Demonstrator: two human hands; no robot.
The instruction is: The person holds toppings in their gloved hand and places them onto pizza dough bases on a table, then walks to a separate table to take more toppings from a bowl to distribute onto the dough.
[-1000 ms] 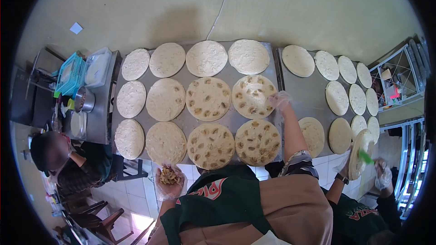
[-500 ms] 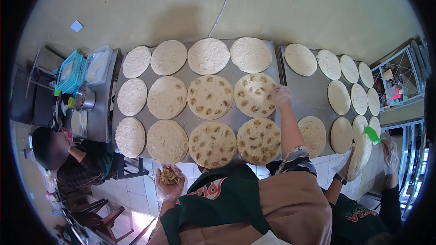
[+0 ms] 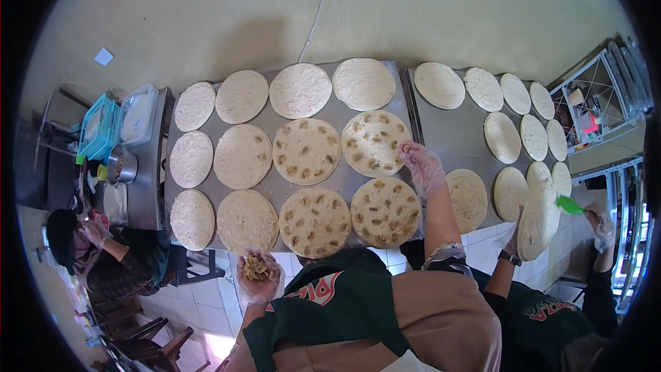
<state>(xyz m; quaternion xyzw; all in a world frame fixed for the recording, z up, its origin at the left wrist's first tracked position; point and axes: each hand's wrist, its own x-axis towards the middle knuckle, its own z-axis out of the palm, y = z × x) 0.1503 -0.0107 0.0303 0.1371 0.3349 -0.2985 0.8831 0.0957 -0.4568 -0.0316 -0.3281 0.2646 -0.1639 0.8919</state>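
My left hand, in a clear plastic glove, is cupped palm up around a heap of brownish slices at the table's front edge. My right hand, gloved too, has its fingertips pinched at the right edge of a round dough base dotted with brown slices; a small piece seems to be between them. Two more dotted bases, a left one and a right one, lie in the front row. Another dotted base is left of the one by my right hand.
Plain bases line the metal table's back. At right, a co-worker's hand holds a green spatula beside a raised base. Another person is at far left, near a metal pot and blue basket.
My right hand has pulled back slightly from the dotted base, its fingers now pinched. The whole view has shifted a little. The co-worker's spatula and raised base have moved.
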